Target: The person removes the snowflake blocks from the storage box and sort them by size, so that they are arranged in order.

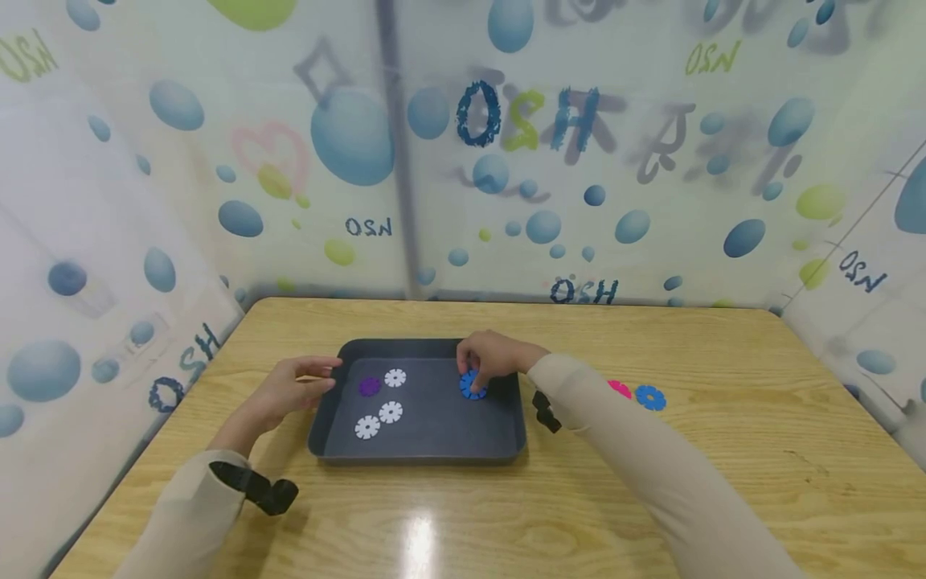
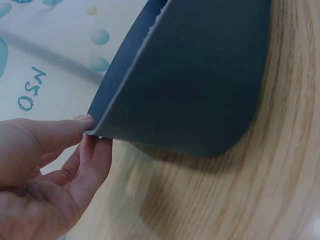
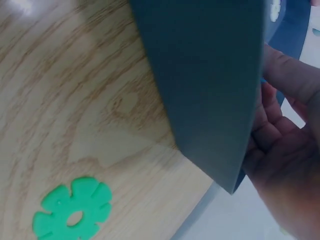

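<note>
Left rim of tray (image 1: pixel 434 434) is pinched by left hand (image 1: pixel 285 391) | blue disc (image 1: pixel 468 391) is held by right hand (image 1: pixel 495 354) inside tray's right end | judged light, stiff, slick; best gripped by notched edge

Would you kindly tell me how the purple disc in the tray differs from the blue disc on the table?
The purple disc is darker than the blue disc. The purple disc lies near a white disc, the blue disc beside a pink disc. Both are flat and round.
</note>
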A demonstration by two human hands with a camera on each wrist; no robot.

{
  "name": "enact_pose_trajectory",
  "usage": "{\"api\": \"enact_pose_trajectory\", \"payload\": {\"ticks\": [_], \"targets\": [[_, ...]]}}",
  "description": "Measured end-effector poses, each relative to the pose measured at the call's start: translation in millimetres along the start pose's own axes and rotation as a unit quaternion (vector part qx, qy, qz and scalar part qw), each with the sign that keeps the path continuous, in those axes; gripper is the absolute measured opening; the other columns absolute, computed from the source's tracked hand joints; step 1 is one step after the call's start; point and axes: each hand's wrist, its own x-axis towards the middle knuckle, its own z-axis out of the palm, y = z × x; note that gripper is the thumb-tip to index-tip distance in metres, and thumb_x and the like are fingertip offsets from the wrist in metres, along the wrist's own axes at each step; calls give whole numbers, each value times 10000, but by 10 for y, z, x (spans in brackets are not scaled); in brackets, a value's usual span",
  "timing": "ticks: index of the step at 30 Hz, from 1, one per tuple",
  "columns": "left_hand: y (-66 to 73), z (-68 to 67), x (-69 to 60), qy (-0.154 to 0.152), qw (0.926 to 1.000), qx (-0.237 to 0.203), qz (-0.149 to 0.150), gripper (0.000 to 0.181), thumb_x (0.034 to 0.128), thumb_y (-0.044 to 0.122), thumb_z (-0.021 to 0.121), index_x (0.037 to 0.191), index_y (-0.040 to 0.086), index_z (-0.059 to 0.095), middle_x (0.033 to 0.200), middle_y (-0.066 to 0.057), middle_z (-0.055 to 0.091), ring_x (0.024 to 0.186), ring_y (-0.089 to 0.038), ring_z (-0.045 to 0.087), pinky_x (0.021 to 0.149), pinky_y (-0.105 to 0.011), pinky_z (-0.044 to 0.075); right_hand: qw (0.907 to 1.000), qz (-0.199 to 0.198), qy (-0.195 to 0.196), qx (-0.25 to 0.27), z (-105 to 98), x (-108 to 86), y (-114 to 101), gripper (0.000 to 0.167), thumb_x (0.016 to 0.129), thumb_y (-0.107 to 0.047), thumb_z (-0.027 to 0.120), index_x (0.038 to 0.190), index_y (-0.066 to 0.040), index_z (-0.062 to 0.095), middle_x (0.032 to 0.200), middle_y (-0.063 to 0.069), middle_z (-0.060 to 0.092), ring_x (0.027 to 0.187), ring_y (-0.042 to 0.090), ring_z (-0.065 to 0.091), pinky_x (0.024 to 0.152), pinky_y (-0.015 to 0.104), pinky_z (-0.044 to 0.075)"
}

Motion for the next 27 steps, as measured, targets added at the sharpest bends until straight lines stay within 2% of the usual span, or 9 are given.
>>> {"api": "enact_pose_trajectory", "payload": {"ticks": [6, 9, 18, 27], "targets": [[-15, -3, 5, 12, 10000, 4, 3, 434, 916, 90, 556, 1313, -42, 441, 1247, -282, 437, 1094, -355, 490, 828, -441, 479, 9990, -213, -25, 401, -5, -33, -25, 203, 716, -21, 768, 815, -74, 599, 702, 31, 531, 604, 104, 442, 536, 209, 389], [-18, -10, 9, 9, 10000, 23, -5, 435, 917, 94, 553, 1316, -38, 440, 1254, -281, 433, 1108, -368, 479, 837, -448, 474, 9982, -197, -26, 561, 1, -49, -29, 199, 720, -18, 762, 809, -76, 594, 660, 3, 503, 577, 100, 435, 525, 208, 386], [-27, -14, 22, -11, 10000, 28, -24, 438, 921, 100, 550, 1322, -32, 435, 1265, -278, 424, 1122, -380, 467, 851, -459, 464, 9967, -353, -2, 729, -26, -116, -26, 200, 724, -46, 766, 821, -85, 595, 637, -16, 494, 563, 95, 429, 534, 216, 385], [0, 1, -2, -3, 10000, 72, -9, 439, 919, 99, 553, 1318, -41, 435, 1259, -285, 430, 1107, -366, 478, 826, -437, 481, 9927, -507, 134, 1084, -112, -301, 5, 195, 733, -31, 755, 841, -62, 594, 614, -13, 492, 553, 104, 438, 565, 229, 421]]}}
